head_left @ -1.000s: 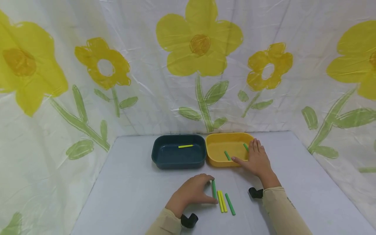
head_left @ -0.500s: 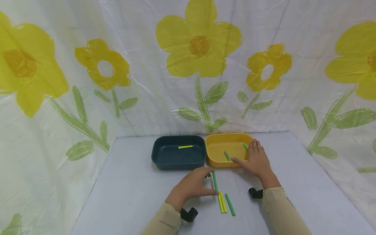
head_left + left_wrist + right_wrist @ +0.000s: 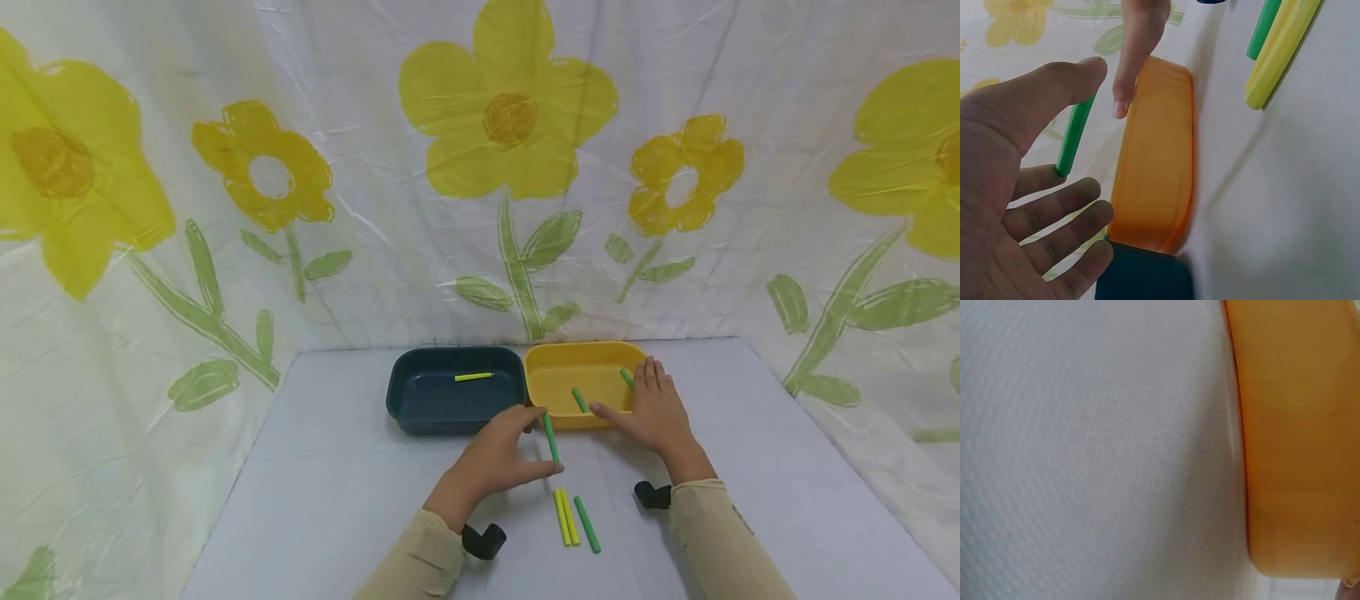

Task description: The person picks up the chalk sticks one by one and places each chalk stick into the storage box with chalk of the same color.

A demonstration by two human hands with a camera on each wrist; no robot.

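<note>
My left hand pinches a green stick by its two ends, between thumb and a fingertip. The left wrist view shows that stick in the air, the other fingers spread loosely. My right hand rests against the right front corner of the yellow bin, fingers straight along its side and thumb at the front rim. Two green sticks lie inside this bin. Below my left hand, two yellow sticks lie side by side on the table, with another green stick to their right.
A dark teal bin stands against the yellow bin's left side, with one yellow stick in it. Behind both hangs a flowered curtain. The white table extends to both sides. Black wrist mounts stick out near the sleeves.
My left hand has lifted the green stick off the table, away from the yellow sticks, and carried it forward to the yellow bin's front. My right hand has stayed in place.
</note>
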